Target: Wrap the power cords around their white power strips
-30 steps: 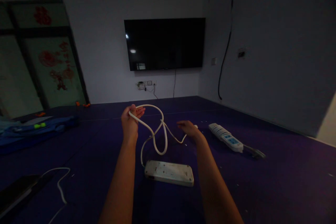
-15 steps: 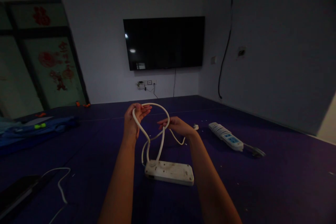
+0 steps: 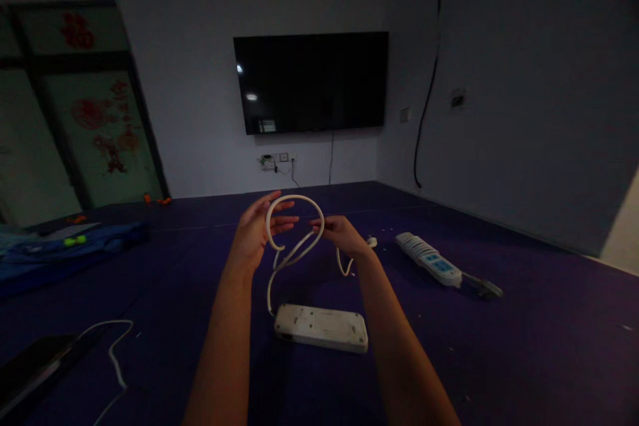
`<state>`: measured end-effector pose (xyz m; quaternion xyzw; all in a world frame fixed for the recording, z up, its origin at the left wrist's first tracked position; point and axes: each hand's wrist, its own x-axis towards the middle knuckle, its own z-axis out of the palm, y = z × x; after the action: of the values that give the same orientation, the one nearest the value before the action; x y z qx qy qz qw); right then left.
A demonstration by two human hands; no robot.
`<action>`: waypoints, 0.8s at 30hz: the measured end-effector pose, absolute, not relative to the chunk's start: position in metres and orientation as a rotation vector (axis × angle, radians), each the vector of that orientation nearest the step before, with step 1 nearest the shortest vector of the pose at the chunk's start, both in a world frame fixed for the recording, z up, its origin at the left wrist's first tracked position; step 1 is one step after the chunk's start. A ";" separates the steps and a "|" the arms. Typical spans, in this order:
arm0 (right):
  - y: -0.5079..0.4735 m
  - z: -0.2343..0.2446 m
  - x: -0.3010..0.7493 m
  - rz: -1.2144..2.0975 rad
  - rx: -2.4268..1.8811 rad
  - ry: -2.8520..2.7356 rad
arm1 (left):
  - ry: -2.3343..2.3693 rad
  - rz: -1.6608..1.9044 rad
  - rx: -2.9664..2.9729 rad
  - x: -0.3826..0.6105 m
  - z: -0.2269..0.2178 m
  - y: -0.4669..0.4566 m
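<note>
A white power strip (image 3: 322,327) lies on the purple floor between my forearms, its face with small screw holes turned up. Its white power cord (image 3: 295,197) leaves the left end and rises into a round loop held above the strip. My right hand (image 3: 344,236) pinches the right side of this loop between thumb and fingers. At the loop's left side is my left hand (image 3: 252,233), fingers stretched out and apart behind the cord, which seems to rest against them. The cord's plug (image 3: 372,241) lies beyond my right wrist.
A second power strip (image 3: 432,261), wrapped in its own cord, lies at the right. A dark device (image 3: 34,363) with a white cable (image 3: 117,359) is at lower left. Blue cloth (image 3: 94,243) lies farther left. A television (image 3: 312,83) hangs on the far wall.
The cord has been drawn up off the power strip into a smaller, rounder loop. My left hand's fingers have spread from their closer curl; the right hand has shifted slightly up.
</note>
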<state>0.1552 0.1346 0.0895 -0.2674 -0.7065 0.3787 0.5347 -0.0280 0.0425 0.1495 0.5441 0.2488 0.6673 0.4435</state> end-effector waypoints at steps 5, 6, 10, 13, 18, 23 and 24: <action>0.141 0.087 0.146 0.689 -0.753 -1.463 | 0.703 1.667 1.534 -0.027 0.150 0.040; 0.142 0.086 0.146 0.660 -0.775 -1.414 | 0.723 1.672 1.581 -0.027 0.149 0.040; 0.151 0.080 0.155 0.579 -0.853 -1.244 | 0.806 1.630 1.792 -0.028 0.147 0.040; 0.158 0.077 0.166 0.506 -0.907 -1.069 | 0.931 1.530 2.043 -0.028 0.145 0.041; 0.166 0.080 0.181 0.537 -0.858 -0.716 | 1.223 1.484 2.229 -0.016 0.135 0.052; 0.170 0.080 0.197 0.552 -0.826 -0.519 | 1.509 1.402 2.348 -0.009 0.124 0.066; 0.170 0.079 0.201 0.557 -0.823 -0.486 | 1.531 1.394 2.363 -0.012 0.124 0.068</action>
<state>0.2013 0.1695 0.0789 -0.3910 -0.2309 0.2645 0.8508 -0.0125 0.0679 0.1236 0.7521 0.4873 0.4437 0.0000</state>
